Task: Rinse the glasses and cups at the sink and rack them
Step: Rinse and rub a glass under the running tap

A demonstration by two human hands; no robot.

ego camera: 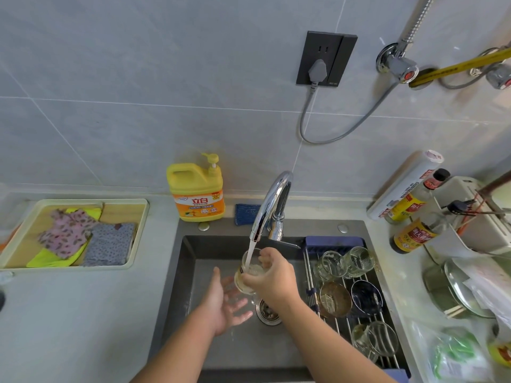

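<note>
sink [210, 250]: dark grey basin, and I'm placing everything else off it.
rack [309, 269]: metal rods laid across the sink's right side. There are clear glasses [330, 265] at its far and near ends, with an amber cup [334, 298] and a dark cup [365, 297] between them.
tray [138, 236]: on the counter left of the sink, with a few patterned cloths [66, 233] in it.
soap bottle [197, 194]: yellow pump jug standing at the sink's back left corner.
tap [272, 200]: chrome, comes up from the sink's back edge and curves out over the middle. The water [250, 252] is running.
right hand [273, 275]: over the middle of the sink, fingers wrapped round the glass [249, 272].
left hand [224, 302]: over the sink, down and left of the glass. It's palm up, wet, fingers spread wide and gripping nothing. Can't tell if it touches the glass.
glass: clear, tilted, held above the sink floor with its mouth under the stream, and frothy inside.
drain [268, 310]: in the sink floor, just beside the right wrist.
</note>
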